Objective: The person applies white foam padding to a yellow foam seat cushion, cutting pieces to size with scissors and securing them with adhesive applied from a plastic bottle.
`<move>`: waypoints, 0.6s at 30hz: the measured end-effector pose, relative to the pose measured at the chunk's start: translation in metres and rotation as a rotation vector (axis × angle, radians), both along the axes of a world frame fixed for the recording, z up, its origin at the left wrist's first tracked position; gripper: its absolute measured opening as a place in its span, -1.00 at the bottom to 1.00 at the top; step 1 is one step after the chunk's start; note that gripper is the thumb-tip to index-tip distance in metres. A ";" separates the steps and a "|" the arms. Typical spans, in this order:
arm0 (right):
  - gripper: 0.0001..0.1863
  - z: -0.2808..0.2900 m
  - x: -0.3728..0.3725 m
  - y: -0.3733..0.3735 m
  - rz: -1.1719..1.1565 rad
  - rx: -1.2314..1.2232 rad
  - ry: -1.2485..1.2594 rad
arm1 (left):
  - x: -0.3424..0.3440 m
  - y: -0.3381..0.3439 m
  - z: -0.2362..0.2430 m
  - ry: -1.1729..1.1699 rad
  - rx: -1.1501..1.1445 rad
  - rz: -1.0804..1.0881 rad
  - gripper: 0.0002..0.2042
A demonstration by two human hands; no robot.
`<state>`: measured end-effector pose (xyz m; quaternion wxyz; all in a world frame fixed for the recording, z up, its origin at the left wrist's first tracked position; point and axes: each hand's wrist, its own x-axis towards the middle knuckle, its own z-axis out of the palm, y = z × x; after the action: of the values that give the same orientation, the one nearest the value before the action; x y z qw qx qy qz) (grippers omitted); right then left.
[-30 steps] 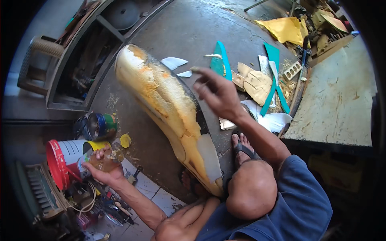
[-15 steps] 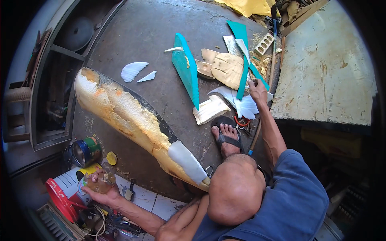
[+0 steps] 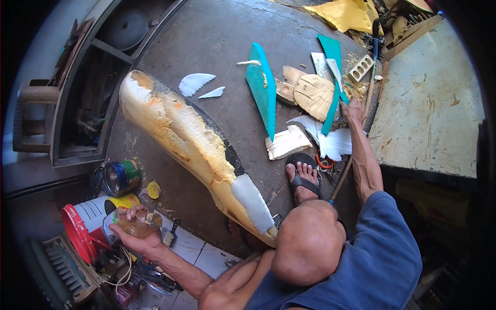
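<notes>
My left hand [image 3: 138, 238], palm up, has its fingers curled around a clear container [image 3: 138, 225] stained amber, held over the clutter at lower left. At the right, my right hand [image 3: 354, 112] reaches down to the lower end of a narrow teal strip [image 3: 331, 116]. Its fingers look closed, but what is between them is hidden. Tan carved pieces [image 3: 314, 97] and a wide teal piece [image 3: 261, 88] lie to its left. A long, worn, yellowed foam seat [image 3: 178, 139] with a black base and a white patch [image 3: 252, 204] slants across the floor before me.
My sandalled foot [image 3: 304, 181] is beside a ribbed white block [image 3: 288, 143]. White offcuts [image 3: 196, 83] lie farther left. A long rod [image 3: 368, 98] runs along a pale board [image 3: 434, 103]. At lower left are a tin [image 3: 122, 176], a red-rimmed bucket [image 3: 77, 235] and loose tools.
The whole view has shifted, moving the floor items rightward in the picture. My right hand has closed in on the teal strip's end. My left hand still holds the container.
</notes>
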<state>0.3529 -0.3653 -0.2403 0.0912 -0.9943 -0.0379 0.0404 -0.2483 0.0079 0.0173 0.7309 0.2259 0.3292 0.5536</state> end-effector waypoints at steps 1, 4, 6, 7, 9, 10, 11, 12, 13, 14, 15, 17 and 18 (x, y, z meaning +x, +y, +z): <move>-0.52 0.000 0.002 0.000 -0.016 -0.057 -0.012 | 0.004 0.001 0.002 -0.015 -0.005 0.012 -0.50; -0.59 0.021 -0.015 0.010 0.084 0.059 -0.016 | 0.007 -0.004 0.009 -0.017 0.028 -0.010 -0.51; -0.61 0.052 -0.020 0.008 0.051 0.087 -0.043 | 0.021 -0.007 0.014 -0.012 -0.003 0.044 -0.51; -0.62 0.064 -0.027 0.009 0.018 0.081 -0.064 | 0.018 -0.006 0.013 -0.014 0.003 0.058 -0.51; -0.59 0.076 -0.027 0.005 -0.048 0.038 0.011 | 0.013 -0.005 0.009 -0.071 0.042 -0.029 -0.51; -0.58 0.080 -0.032 0.002 -0.058 0.117 -0.019 | 0.011 -0.006 0.010 -0.076 0.044 -0.047 -0.52; -0.57 0.100 -0.043 0.005 -0.067 0.196 -0.051 | 0.011 -0.006 0.010 -0.079 0.046 -0.044 -0.52; -0.57 0.121 -0.052 0.010 -0.066 0.194 -0.057 | 0.013 -0.007 0.011 -0.065 0.040 -0.021 -0.53; -0.59 0.139 -0.064 0.016 -0.014 0.317 -0.184 | 0.014 -0.010 0.010 -0.040 0.029 0.003 -0.53; -0.61 0.159 -0.073 0.020 0.035 0.438 -0.319 | 0.016 -0.013 0.010 -0.043 0.022 -0.001 -0.53; -0.61 0.174 -0.080 0.028 0.031 0.441 -0.322 | 0.019 -0.013 0.010 -0.049 0.016 -0.002 -0.52; -0.66 0.198 -0.091 0.038 0.040 0.773 -0.242 | 0.026 -0.014 0.013 -0.062 0.004 -0.008 -0.52; -0.70 0.187 -0.086 0.035 0.125 0.869 -0.168 | 0.030 -0.015 0.016 -0.060 0.007 -0.012 -0.51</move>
<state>0.2669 -0.3299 -0.0530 0.4947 -0.8592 -0.1184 -0.0546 -0.2182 -0.0067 0.0329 0.7431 0.2138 0.3038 0.5567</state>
